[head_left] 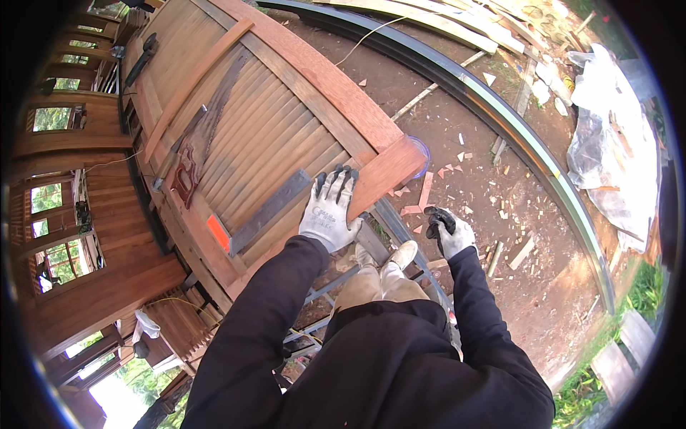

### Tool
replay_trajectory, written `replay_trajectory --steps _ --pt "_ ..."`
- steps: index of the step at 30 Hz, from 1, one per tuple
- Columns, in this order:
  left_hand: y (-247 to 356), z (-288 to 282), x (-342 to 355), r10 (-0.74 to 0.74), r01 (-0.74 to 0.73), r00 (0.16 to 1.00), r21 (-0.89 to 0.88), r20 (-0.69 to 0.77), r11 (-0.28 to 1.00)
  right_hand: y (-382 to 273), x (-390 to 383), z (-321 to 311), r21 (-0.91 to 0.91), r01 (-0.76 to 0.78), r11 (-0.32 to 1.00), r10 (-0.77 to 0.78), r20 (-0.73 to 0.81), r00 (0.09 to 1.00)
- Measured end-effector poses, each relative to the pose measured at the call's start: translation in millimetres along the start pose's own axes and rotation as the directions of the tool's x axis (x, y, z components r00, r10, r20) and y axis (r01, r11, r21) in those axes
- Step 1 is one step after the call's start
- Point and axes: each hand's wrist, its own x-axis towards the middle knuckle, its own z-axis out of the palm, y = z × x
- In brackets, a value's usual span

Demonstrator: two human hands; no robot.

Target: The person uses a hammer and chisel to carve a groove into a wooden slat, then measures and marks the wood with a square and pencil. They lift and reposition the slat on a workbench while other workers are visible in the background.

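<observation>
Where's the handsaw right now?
Head view, left side: handsaw lies on the slatted wooden panel, up and left of the left hand, past the dark grey bar.

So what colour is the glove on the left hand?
The left glove is whitish with dark fingertips; best seen in head view.

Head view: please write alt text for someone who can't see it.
A person's gloved left hand lies spread on the near end of a large framed wooden panel, while the gloved right hand, partly curled, is held out over dirt ground strewn with wood scraps. A handsaw lies on the panel, left of the hands.
</observation>
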Motion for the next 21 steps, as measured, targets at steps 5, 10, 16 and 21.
replay_trajectory --steps 5,10,16,21 --pt "2.8 -6.4 -0.1 -0.018 0.019 1.0 -0.039 0.019 0.999 56.7 5.2 18.5 0.544 0.027 0.839 -0.059 0.042 0.997" --pt "4.5 -11.3 0.3 -0.055 0.056 0.992 -0.002 0.112 0.998 -16.8 17.7 -3.8 0.747 0.076 0.661 -0.107 -0.006 0.994" --pt "1.7 -3.4 -3.6 -0.053 0.052 0.999 -0.101 -0.003 0.994 -54.6 63.1 -13.4 0.568 0.233 0.789 -0.08 -0.281 0.956" --pt "2.1 -10.7 -3.6 -0.07 0.072 0.997 -0.118 0.018 0.99 -64.5 121.8 -9.5 0.422 0.276 0.864 -0.17 -0.271 0.947"
